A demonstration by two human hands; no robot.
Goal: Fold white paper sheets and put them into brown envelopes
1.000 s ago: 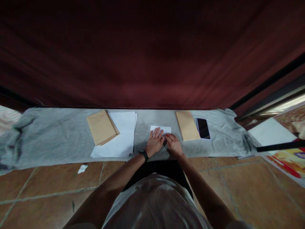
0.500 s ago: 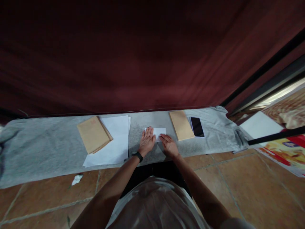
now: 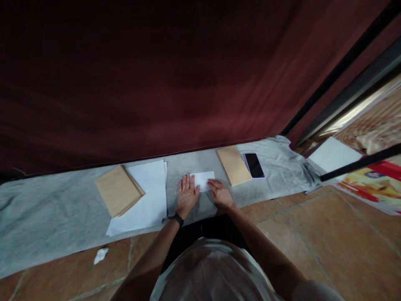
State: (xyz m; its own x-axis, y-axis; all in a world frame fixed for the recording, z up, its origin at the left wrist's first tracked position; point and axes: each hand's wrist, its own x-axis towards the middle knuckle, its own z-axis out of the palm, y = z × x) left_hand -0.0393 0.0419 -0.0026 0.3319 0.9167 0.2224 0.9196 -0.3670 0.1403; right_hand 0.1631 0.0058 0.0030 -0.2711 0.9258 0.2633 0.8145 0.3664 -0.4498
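Note:
A small white sheet of folded paper [image 3: 203, 180] lies flat on the grey cloth in front of me. My left hand [image 3: 187, 195], with a dark band on its wrist, rests palm down on the paper's left end, fingers stretched out. At the right end my right hand [image 3: 221, 194] has its fingers pressed together over the paper's edge, thumb beneath them toward me. Right of that hand sits a stack of brown envelopes [image 3: 234, 165]. To the left, more brown envelopes [image 3: 118, 190] lie partly over large white sheets [image 3: 150, 192].
A phone [image 3: 254, 165] lies beside the right-hand stack on the grey cloth [image 3: 69, 213]. A dark red curtain-like sheet [image 3: 175, 104] rises behind. On the tiled floor [image 3: 300, 242] lies a white scrap [image 3: 100, 255]; a printed box [image 3: 372, 184] is at far right.
My left hand has slid left along the paper, uncovering more of it. My right hand still holds the right end. The view has tilted slightly.

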